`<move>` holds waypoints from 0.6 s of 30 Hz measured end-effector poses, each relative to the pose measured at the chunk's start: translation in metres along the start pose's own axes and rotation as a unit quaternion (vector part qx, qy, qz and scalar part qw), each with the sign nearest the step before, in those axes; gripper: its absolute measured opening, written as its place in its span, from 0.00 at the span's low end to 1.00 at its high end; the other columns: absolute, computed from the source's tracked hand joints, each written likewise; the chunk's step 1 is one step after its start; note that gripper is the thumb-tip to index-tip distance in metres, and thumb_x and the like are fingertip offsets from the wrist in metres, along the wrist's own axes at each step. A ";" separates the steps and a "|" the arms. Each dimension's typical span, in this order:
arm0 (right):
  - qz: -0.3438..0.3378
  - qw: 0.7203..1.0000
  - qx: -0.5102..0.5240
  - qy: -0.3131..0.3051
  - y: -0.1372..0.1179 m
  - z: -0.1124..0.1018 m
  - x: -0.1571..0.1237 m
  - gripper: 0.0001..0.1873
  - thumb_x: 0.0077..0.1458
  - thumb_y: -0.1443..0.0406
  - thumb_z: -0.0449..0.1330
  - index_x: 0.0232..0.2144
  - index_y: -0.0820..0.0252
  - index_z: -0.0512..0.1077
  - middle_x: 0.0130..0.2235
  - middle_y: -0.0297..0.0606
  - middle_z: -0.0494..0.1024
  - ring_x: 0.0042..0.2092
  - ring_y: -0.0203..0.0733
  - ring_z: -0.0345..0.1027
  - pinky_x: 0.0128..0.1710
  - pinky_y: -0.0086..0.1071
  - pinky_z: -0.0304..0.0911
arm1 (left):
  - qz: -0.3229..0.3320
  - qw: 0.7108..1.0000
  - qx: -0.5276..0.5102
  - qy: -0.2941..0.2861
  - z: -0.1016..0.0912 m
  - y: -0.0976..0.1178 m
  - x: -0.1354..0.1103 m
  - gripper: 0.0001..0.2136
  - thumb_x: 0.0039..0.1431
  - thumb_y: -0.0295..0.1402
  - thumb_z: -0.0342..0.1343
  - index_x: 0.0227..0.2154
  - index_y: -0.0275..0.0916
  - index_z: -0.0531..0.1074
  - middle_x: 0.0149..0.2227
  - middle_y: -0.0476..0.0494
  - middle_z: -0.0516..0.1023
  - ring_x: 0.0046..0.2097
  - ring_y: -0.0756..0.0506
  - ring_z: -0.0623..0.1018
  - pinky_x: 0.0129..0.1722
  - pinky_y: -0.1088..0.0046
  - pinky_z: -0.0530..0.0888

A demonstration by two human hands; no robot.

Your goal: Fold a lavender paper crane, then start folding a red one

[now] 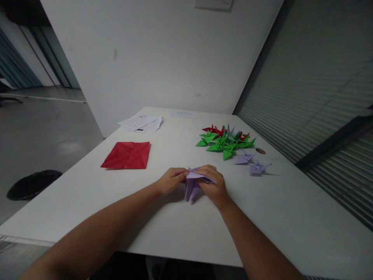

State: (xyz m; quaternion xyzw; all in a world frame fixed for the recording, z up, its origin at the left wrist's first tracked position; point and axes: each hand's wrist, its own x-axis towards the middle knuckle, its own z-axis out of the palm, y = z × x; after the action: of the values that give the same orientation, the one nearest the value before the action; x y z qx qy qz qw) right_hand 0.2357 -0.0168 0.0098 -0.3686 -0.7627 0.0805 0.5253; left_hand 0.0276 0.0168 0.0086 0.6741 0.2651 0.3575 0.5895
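Between my hands, just above the table's near half, is a partly folded piece of purple origami paper (192, 186), with two narrow flaps pointing down toward me. My left hand (171, 179) pinches its left side between thumb and fingers. From the right, my right hand (212, 182) grips the same paper, fingers over the top and thumb underneath. My fingers hide part of the folds. To the right stand two finished purple paper cranes (258, 168), apart from my hands.
A creased red paper sheet (128, 155) lies on the white table (163, 229) at left. Green paper cranes (223, 144), with red and purple ones, are heaped back right beside a round brown disc (260, 151). Printed papers (141, 122) lie far left; window blinds (314, 89) border the right.
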 end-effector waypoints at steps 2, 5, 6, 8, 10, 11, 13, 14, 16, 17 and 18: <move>-0.004 1.000 0.003 0.011 -0.002 0.001 0.000 0.09 0.55 0.68 0.64 0.37 0.50 0.79 0.36 0.36 0.82 0.39 0.47 0.76 0.45 0.45 0.69 | -0.007 1.000 -0.013 0.008 0.002 -0.001 0.001 0.20 0.59 0.49 0.58 0.33 0.33 0.79 0.29 0.44 0.77 0.33 0.47 0.75 0.37 0.71 0.73; -0.003 0.999 0.005 0.041 -0.006 0.004 0.000 0.12 0.55 0.70 0.63 0.41 0.50 0.79 0.38 0.37 0.82 0.40 0.46 0.76 0.44 0.43 0.72 | -0.002 1.000 -0.027 0.012 0.003 -0.001 0.001 0.21 0.57 0.50 0.61 0.33 0.33 0.79 0.28 0.45 0.76 0.32 0.48 0.73 0.37 0.72 0.71; 0.002 0.999 0.004 0.051 -0.007 0.005 0.000 0.14 0.55 0.70 0.63 0.43 0.50 0.78 0.39 0.38 0.82 0.41 0.47 0.76 0.44 0.43 0.72 | 0.003 1.000 -0.025 0.011 0.003 -0.001 0.001 0.20 0.56 0.50 0.62 0.32 0.33 0.79 0.28 0.46 0.76 0.32 0.48 0.73 0.37 0.72 0.70; 0.020 0.998 0.005 0.061 -0.006 0.005 -0.002 0.18 0.55 0.70 0.64 0.48 0.50 0.77 0.42 0.38 0.82 0.42 0.46 0.77 0.44 0.42 0.73 | 0.009 1.000 -0.017 0.007 0.002 0.000 0.001 0.20 0.56 0.50 0.63 0.32 0.33 0.78 0.28 0.46 0.75 0.32 0.49 0.72 0.37 0.72 0.70; 0.039 0.998 0.016 0.049 -0.005 0.002 -0.002 0.21 0.55 0.69 0.64 0.51 0.50 0.75 0.42 0.38 0.82 0.42 0.46 0.78 0.45 0.42 0.74 | 0.011 1.000 -0.009 0.008 0.000 0.000 0.001 0.20 0.55 0.50 0.64 0.32 0.33 0.78 0.28 0.46 0.75 0.32 0.48 0.72 0.37 0.71 0.70; 0.043 0.998 0.023 0.036 -0.005 0.000 -0.002 0.22 0.54 0.69 0.64 0.52 0.50 0.74 0.42 0.38 0.82 0.41 0.46 0.78 0.45 0.42 0.74 | 0.011 1.000 -0.006 0.010 0.000 0.000 0.001 0.20 0.54 0.50 0.64 0.32 0.34 0.78 0.27 0.45 0.75 0.32 0.48 0.72 0.37 0.71 0.70; 0.031 0.999 0.018 -0.001 -0.004 -0.007 -0.001 0.20 0.54 0.67 0.66 0.50 0.50 0.74 0.42 0.38 0.82 0.44 0.47 0.78 0.49 0.45 0.73 | 0.014 1.000 0.002 0.017 -0.002 -0.001 0.002 0.20 0.54 0.50 0.64 0.31 0.34 0.78 0.27 0.45 0.76 0.32 0.48 0.73 0.37 0.70 0.70; 0.019 1.000 0.008 -0.018 -0.003 -0.011 0.000 0.19 0.54 0.66 0.66 0.49 0.50 0.75 0.42 0.38 0.82 0.44 0.48 0.77 0.50 0.46 0.72 | 0.015 1.000 0.011 0.021 -0.003 -0.001 0.002 0.20 0.55 0.50 0.63 0.31 0.34 0.78 0.27 0.44 0.76 0.32 0.48 0.73 0.36 0.70 0.70; -0.003 0.999 -0.013 -0.048 -0.003 -0.018 0.002 0.18 0.54 0.65 0.67 0.48 0.50 0.76 0.44 0.39 0.82 0.47 0.49 0.77 0.52 0.48 0.71 | 0.020 0.998 0.041 0.031 -0.004 -0.003 0.003 0.18 0.57 0.48 0.62 0.31 0.34 0.78 0.28 0.44 0.77 0.32 0.47 0.74 0.36 0.70 0.70; -0.015 0.998 -0.026 -0.054 -0.003 -0.022 0.003 0.19 0.54 0.65 0.67 0.49 0.50 0.75 0.45 0.39 0.82 0.47 0.50 0.76 0.53 0.49 0.71 | 0.024 0.997 0.063 0.036 -0.004 -0.003 0.003 0.17 0.58 0.46 0.61 0.31 0.34 0.77 0.28 0.44 0.77 0.32 0.47 0.74 0.36 0.70 0.70; -0.027 0.997 -0.043 -0.058 -0.004 -0.024 0.004 0.19 0.55 0.65 0.67 0.50 0.49 0.75 0.45 0.39 0.82 0.48 0.50 0.76 0.54 0.50 0.70 | 0.029 0.995 0.089 0.041 -0.004 -0.004 0.003 0.15 0.59 0.45 0.60 0.31 0.35 0.77 0.29 0.44 0.77 0.32 0.47 0.74 0.35 0.70 0.70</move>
State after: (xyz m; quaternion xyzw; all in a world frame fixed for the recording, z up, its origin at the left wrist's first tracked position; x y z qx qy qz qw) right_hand 0.2540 -0.0236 0.0254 -0.3649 -0.8044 0.0553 0.4656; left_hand 0.0264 0.0222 0.0055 0.7164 0.2999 0.3765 0.5050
